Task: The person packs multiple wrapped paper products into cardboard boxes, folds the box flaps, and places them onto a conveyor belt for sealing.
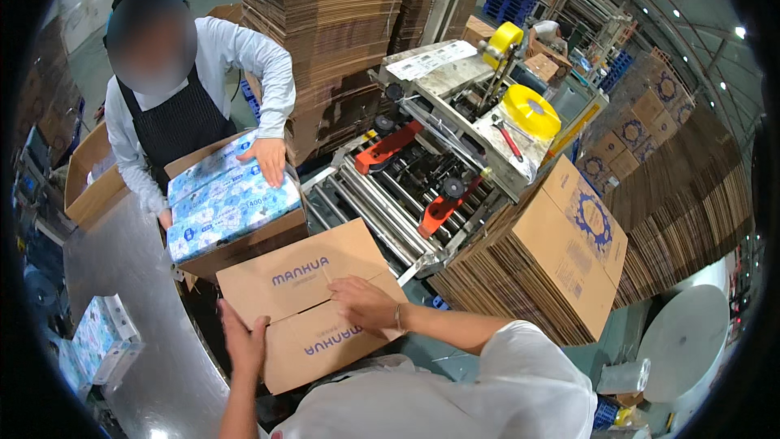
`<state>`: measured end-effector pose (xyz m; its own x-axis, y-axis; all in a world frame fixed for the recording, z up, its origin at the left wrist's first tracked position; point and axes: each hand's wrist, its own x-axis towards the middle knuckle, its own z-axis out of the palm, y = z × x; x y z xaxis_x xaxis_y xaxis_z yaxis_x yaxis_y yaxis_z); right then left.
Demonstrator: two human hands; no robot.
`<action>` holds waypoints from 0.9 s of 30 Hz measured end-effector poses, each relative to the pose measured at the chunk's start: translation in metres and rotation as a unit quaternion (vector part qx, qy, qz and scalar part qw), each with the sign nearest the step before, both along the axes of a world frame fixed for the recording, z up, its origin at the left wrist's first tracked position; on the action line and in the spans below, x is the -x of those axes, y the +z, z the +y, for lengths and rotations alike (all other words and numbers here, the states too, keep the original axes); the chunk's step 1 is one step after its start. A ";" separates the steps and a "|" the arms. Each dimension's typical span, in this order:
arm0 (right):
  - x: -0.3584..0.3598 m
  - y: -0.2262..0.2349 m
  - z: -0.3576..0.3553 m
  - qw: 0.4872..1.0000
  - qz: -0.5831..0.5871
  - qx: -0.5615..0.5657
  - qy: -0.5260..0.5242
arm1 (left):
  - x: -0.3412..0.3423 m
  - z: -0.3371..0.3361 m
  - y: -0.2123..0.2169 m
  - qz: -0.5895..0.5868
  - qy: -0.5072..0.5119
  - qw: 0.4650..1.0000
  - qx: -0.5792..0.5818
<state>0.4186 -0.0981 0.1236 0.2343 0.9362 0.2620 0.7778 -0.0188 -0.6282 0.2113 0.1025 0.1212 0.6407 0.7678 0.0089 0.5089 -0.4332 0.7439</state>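
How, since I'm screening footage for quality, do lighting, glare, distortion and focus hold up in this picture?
In the head view, black rims the fisheye image and the cardboard stack at far right looks bent; a ceiling lamp glares white and the steel table shines; the nearest carton looks sharp, while the co-worker's face is blurred over.
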 end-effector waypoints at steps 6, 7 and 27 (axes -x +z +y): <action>-0.126 -0.012 0.034 0.920 0.117 -0.174 -0.331 | 0.029 0.048 -0.009 0.096 0.112 0.985 -0.086; -0.132 -0.053 0.034 0.927 0.136 -0.077 -0.340 | 0.067 0.084 -0.030 0.077 0.117 0.985 -0.098; -0.016 0.079 0.004 0.907 0.372 0.193 0.045 | 0.015 0.021 -0.027 -0.233 0.034 0.787 0.570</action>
<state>0.4350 -0.0938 0.2024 0.1297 0.9487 -0.2885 0.1506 -0.3064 -0.9399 0.1964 0.1236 0.0944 0.7286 0.4789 -0.4897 0.0597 0.6679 0.7419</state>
